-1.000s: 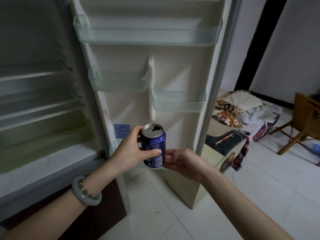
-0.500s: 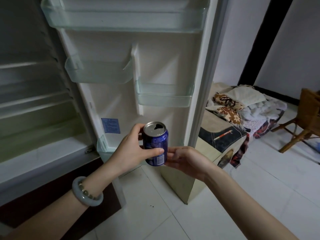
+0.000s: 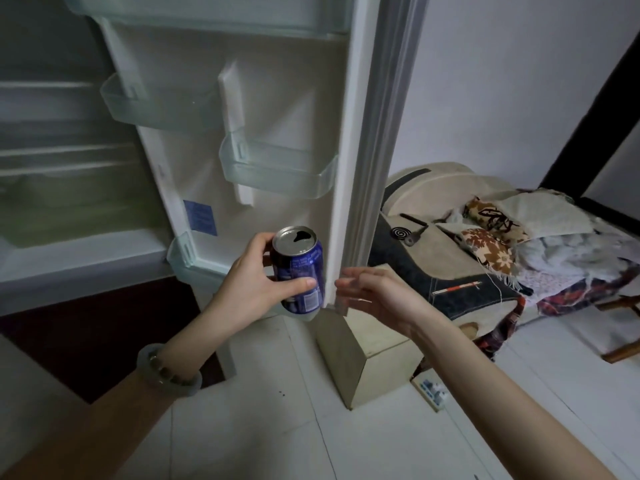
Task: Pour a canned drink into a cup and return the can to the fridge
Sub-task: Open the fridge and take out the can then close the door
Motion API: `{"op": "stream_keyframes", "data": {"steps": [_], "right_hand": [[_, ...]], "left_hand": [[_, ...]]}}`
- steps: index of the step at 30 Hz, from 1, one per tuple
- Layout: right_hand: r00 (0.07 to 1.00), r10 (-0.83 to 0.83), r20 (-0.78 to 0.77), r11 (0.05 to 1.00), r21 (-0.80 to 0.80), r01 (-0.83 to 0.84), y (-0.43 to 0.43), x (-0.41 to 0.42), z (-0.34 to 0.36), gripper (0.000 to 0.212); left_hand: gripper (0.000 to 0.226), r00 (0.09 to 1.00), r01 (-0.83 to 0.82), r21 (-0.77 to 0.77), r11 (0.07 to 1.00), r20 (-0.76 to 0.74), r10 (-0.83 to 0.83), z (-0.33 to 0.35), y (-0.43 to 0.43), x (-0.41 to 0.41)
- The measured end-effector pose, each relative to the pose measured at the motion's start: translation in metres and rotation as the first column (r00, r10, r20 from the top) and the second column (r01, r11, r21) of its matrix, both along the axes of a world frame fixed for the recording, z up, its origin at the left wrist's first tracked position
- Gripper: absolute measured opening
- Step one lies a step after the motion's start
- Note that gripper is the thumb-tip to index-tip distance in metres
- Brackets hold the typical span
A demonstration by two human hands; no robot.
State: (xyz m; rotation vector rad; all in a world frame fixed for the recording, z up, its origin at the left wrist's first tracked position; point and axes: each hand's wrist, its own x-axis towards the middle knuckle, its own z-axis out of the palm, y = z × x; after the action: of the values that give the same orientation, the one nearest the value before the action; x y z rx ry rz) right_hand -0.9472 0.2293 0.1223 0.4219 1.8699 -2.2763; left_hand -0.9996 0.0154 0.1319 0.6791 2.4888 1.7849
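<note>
An opened blue drink can (image 3: 299, 270) stands upright in my left hand (image 3: 256, 284), thumb across its front and fingers behind. It hovers in front of the lowest bin (image 3: 188, 258) of the open fridge door (image 3: 294, 109). My right hand (image 3: 375, 294) is just right of the can, fingers spread, apart from it and close to the door's lower edge. The door's clear shelves (image 3: 277, 169) hold nothing. The fridge interior (image 3: 65, 161) is dim on the left. No cup is in view.
A low beige box (image 3: 367, 358) stands on the white tiled floor under the door's edge. A bed or couch piled with patterned cloths (image 3: 491, 244) fills the right. A power strip (image 3: 431, 393) lies on the floor beside the box.
My right hand has come off the can and its fingers have spread. The view has shifted right and down, so the door's edge now sits just behind the can.
</note>
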Motion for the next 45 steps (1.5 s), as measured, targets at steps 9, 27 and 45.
{"op": "stream_keyframes", "data": {"steps": [9,27,45], "right_hand": [[0.942,-0.023,-0.334,0.857,0.478,0.19,0.06,-0.035,0.006,0.053],[0.918,-0.101,-0.383,0.849,0.448,0.28,0.075,-0.104,0.013,0.097],[0.85,0.012,-0.526,0.784,0.532,0.319,0.062,-0.065,0.0,0.034]], "left_hand": [[0.074,0.996,-0.092,-0.022,0.996,0.018,0.092,0.008,0.014,0.025],[0.068,0.979,-0.202,-0.034,0.979,-0.001,0.202,0.021,-0.018,0.016],[0.068,0.972,-0.235,-0.021,0.972,-0.032,0.234,0.022,-0.05,0.04]]}}
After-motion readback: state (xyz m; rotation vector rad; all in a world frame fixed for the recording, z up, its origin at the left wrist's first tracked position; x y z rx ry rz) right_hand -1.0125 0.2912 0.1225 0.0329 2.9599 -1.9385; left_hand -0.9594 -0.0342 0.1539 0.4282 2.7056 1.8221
